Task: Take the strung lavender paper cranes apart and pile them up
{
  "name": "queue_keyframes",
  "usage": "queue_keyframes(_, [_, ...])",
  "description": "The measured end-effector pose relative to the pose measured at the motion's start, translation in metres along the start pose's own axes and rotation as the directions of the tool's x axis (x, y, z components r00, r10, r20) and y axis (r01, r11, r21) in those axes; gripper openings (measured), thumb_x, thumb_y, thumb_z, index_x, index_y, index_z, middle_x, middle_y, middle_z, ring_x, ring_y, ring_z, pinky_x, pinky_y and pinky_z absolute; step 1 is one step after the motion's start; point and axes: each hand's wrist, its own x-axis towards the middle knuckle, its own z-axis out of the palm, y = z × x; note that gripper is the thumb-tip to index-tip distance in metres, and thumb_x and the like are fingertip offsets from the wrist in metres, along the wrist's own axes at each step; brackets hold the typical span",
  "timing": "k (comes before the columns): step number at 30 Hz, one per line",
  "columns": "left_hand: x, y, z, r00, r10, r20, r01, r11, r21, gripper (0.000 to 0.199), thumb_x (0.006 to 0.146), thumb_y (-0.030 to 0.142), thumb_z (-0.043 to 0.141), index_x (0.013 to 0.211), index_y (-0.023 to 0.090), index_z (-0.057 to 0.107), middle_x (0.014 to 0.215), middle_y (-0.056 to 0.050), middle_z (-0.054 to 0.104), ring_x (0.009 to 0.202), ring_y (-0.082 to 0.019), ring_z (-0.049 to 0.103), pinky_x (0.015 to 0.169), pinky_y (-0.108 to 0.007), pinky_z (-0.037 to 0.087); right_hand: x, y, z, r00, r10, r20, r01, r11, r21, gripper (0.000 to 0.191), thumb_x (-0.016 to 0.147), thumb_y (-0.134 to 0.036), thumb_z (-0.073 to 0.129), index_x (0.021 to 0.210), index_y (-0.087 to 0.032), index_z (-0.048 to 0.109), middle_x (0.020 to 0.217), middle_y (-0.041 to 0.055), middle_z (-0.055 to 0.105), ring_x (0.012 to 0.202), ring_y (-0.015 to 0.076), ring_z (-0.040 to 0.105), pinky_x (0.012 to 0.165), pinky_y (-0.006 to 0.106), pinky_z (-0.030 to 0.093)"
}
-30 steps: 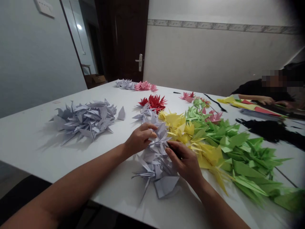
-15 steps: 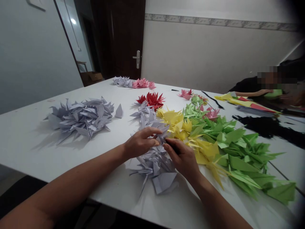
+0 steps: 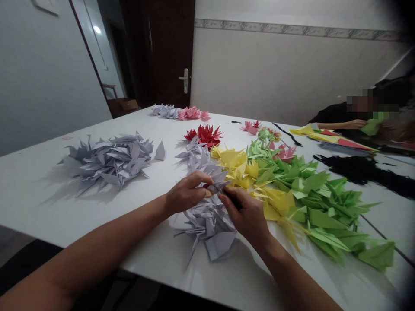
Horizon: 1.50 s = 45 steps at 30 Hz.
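Observation:
Over the table, my left hand (image 3: 189, 190) pinches a pale lavender folded paper crane (image 3: 219, 178) between thumb and fingers. Closed beside it, my right hand (image 3: 248, 211) has its fingertips at the crane's near right side. Something dark shows inside its curled fingers; I cannot make out what it is. Below both hands lies a heap of lavender paper cranes (image 3: 210, 224), partly hidden by them. Yellow paper cranes (image 3: 277, 203) lie just right of my right hand, with a long heap of green paper cranes (image 3: 327, 203) beyond.
Another lavender heap (image 3: 110, 160) sits left on the white table (image 3: 81, 216). Red cranes (image 3: 205, 136) and pink cranes (image 3: 189, 113) lie farther back. Black strings (image 3: 366, 172) and coloured paper sheets (image 3: 333, 139) are at the right, where another person's hand (image 3: 358, 124) holds green paper.
My hands stay together around the lavender crane, whose pointed part now shows more clearly above the fingers. At the right, the other person's green paper is raised higher.

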Motion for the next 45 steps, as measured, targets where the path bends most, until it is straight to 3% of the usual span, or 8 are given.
queue_keyframes(13, [-0.003, 0.000, 0.003, 0.995, 0.091, -0.047, -0.089, 0.995, 0.048, 0.006, 0.076, 0.018, 0.061, 0.075, 0.023, 0.063, 0.088, -0.004, 0.064, 0.080, -0.016, 0.061, 0.073, -0.030, 0.053, 0.001, -0.005, -0.001, 1.000, -0.012, 0.011, 0.012, 1.000, 0.027, 0.014, 0.085, -0.023, 0.054, 0.090, -0.020, 0.066, 0.083, 0.0058, 0.073, 0.071, 0.0176, 0.068, 0.066, 0.027, 0.054])
queue_keyframes(17, [-0.001, -0.001, 0.008, 0.970, 0.061, -0.235, -0.043, 0.996, 0.078, 0.009, 0.075, 0.013, 0.061, 0.074, 0.020, 0.065, 0.098, -0.006, 0.063, 0.086, -0.014, 0.061, 0.074, -0.028, 0.053, 0.002, -0.004, -0.001, 0.999, 0.039, -0.015, -0.037, 0.997, 0.074, 0.014, 0.084, -0.025, 0.055, 0.092, -0.020, 0.065, 0.081, 0.0048, 0.072, 0.069, 0.0164, 0.067, 0.065, 0.027, 0.054])
queue_keyframes(19, [0.002, -0.002, 0.012, 0.913, -0.164, -0.374, 0.141, 0.986, -0.087, 0.003, 0.072, 0.017, 0.066, 0.072, 0.017, 0.063, 0.092, -0.005, 0.063, 0.080, -0.013, 0.061, 0.070, -0.027, 0.052, 0.001, -0.002, 0.000, 0.998, 0.061, -0.027, -0.058, 0.993, 0.103, 0.015, 0.084, -0.027, 0.056, 0.094, -0.019, 0.064, 0.081, 0.0049, 0.071, 0.069, 0.0162, 0.067, 0.064, 0.027, 0.054])
queue_keyframes(21, [0.006, -0.003, 0.015, 0.792, -0.453, -0.409, 0.301, 0.873, -0.384, 0.017, 0.066, 0.025, 0.072, 0.070, 0.016, 0.059, 0.079, -0.002, 0.063, 0.068, -0.011, 0.060, 0.063, -0.024, 0.052, 0.001, 0.001, 0.001, 0.997, 0.073, -0.019, -0.070, 0.990, 0.120, 0.016, 0.083, -0.028, 0.058, 0.094, -0.019, 0.063, 0.082, 0.0053, 0.071, 0.069, 0.0163, 0.067, 0.064, 0.027, 0.054])
queue_keyframes(24, [0.011, -0.001, 0.017, 0.607, -0.740, -0.290, 0.361, 0.581, -0.729, 0.031, 0.056, 0.029, 0.079, 0.069, 0.015, 0.055, 0.065, 0.003, 0.061, 0.057, -0.008, 0.059, 0.059, -0.022, 0.052, -0.001, 0.004, 0.003, 0.994, 0.107, 0.024, -0.109, 0.985, 0.132, 0.017, 0.083, -0.029, 0.058, 0.094, -0.018, 0.063, 0.082, 0.0056, 0.071, 0.070, 0.0164, 0.067, 0.065, 0.027, 0.054])
queue_keyframes(26, [0.012, 0.002, 0.017, 0.567, -0.799, -0.201, 0.365, 0.462, -0.808, 0.034, 0.052, 0.028, 0.081, 0.067, 0.015, 0.053, 0.061, 0.004, 0.062, 0.056, -0.008, 0.060, 0.060, -0.022, 0.053, -0.002, 0.005, 0.004, 0.990, 0.136, 0.042, -0.141, 0.979, 0.148, 0.018, 0.083, -0.030, 0.057, 0.094, -0.018, 0.064, 0.082, 0.0057, 0.071, 0.070, 0.0165, 0.067, 0.066, 0.027, 0.054])
queue_keyframes(31, [0.012, 0.010, 0.020, 0.619, -0.782, -0.081, 0.429, 0.422, -0.798, 0.032, 0.052, 0.026, 0.082, 0.065, 0.014, 0.055, 0.058, 0.004, 0.062, 0.052, -0.007, 0.059, 0.056, -0.020, 0.052, -0.001, 0.006, 0.006, 0.977, 0.204, 0.057, -0.211, 0.956, 0.203, 0.019, 0.083, -0.032, 0.057, 0.094, -0.018, 0.064, 0.079, 0.0056, 0.071, 0.066, 0.0158, 0.067, 0.062, 0.026, 0.054])
queue_keyframes(45, [0.007, 0.010, 0.022, 0.708, -0.703, -0.073, 0.445, 0.524, -0.727, 0.026, 0.057, 0.025, 0.079, 0.068, 0.014, 0.058, 0.061, 0.002, 0.063, 0.053, -0.008, 0.060, 0.053, -0.019, 0.050, -0.001, 0.006, 0.004, 0.974, 0.214, 0.077, -0.225, 0.950, 0.215, 0.019, 0.085, -0.033, 0.055, 0.093, -0.019, 0.064, 0.070, 0.0022, 0.068, 0.057, 0.0145, 0.064, 0.053, 0.025, 0.052])
